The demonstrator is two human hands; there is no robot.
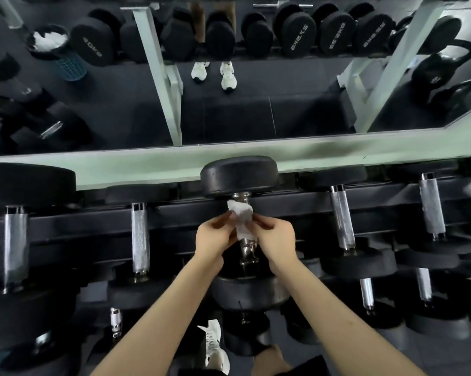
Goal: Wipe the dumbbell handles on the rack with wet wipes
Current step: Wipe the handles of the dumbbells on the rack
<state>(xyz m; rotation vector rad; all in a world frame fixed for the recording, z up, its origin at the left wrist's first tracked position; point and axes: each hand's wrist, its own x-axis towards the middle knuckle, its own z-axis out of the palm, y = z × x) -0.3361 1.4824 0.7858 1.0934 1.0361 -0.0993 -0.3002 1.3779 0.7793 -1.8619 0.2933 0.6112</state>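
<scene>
A black dumbbell (239,175) lies on the top tier of the rack (174,213), its chrome handle (247,246) running toward me. A white wet wipe (241,218) is wrapped over the upper part of that handle. My left hand (214,240) pinches the wipe's left side. My right hand (276,240) pinches its right side, so both hands hold the wipe around the handle. Further dumbbells with knurled handles sit to the left (139,237) and to the right (342,217).
A mirror (228,112) behind the rack reflects more dumbbells, kettlebells and a person's white shoes. A pale green ledge (147,164) runs along the mirror's foot. Lower rack tiers hold smaller dumbbells (367,293). My white shoe (215,346) stands on the floor below.
</scene>
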